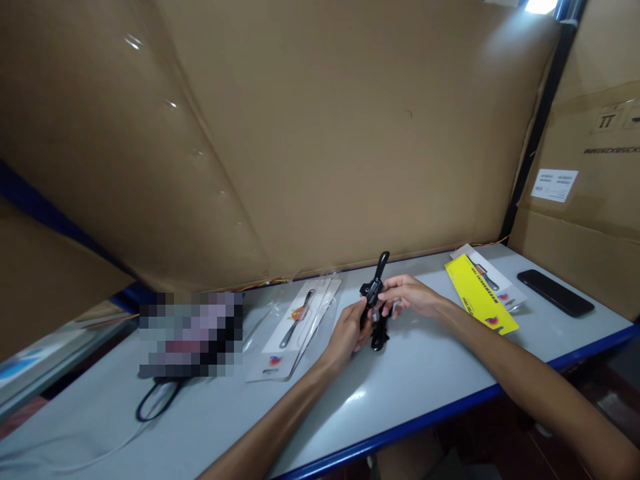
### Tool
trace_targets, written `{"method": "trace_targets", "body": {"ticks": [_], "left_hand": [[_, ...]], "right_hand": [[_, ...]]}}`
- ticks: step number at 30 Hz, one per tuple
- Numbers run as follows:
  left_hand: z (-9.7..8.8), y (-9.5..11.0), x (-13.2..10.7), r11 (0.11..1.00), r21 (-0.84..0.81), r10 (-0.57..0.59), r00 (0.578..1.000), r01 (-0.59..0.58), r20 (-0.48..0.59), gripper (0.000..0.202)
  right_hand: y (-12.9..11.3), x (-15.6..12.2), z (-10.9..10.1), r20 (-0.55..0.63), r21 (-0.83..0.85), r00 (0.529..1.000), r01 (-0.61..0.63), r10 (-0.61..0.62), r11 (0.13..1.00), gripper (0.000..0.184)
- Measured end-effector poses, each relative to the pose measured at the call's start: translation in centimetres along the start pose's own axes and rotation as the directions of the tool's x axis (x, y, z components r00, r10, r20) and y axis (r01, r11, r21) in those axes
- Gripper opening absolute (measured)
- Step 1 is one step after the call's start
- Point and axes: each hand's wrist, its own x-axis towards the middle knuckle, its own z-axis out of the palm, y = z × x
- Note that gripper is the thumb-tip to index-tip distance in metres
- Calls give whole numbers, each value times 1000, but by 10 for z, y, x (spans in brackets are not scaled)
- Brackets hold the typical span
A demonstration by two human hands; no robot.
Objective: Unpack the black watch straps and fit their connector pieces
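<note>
My left hand (347, 330) is closed around the lower part of a black spokeshave (381, 267), which is held tilted above the table with one handle pointing up and away. At its middle, the bent fingers of my right hand (409, 295) pinch near the blade and screws; the exact contact is partly hidden. Just below the hands lies a second black tool (380, 337), apparently another spokeshave, with its upper part covered by my fingers.
Packaged spokeshaves on white cards (289, 327) lie left of my hands. To the right are a yellow card (480, 293), another white package (507, 293) and a black phone (555, 292). A pixelated object (190, 337) with a cord sits at left. Cardboard (350, 133) walls the back.
</note>
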Motion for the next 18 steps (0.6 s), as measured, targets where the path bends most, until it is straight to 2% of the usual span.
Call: {"method": "trace_targets", "body": {"ticks": [4,8,13,15,16,18], "left_hand": [[0,1,0,1000,-22,-17,1000,18,9,46],[-1,1,0,999,-17,-41,999,41,16,43],[-14,2,9,997,-39,-76,993,73,-89,35],[-23,3,15,990,97,-81,980,99,-179,33],[-28,3,18,970,217,-60,972,111,-228,34],[-35,5,23,858,506,60,957,95,-282,36]], "right_hand": [[0,0,-1,2,-12,1000,-16,16,1000,17],[4,3,1,-76,-64,997,-34,29,997,15],[-2,5,-8,-211,-194,977,-70,28,978,12],[-7,4,-20,-324,-300,946,-96,-7,949,13],[-9,4,-28,-382,-362,924,-123,-27,924,15],[-10,4,-43,-440,-478,897,-212,-24,852,18]]}}
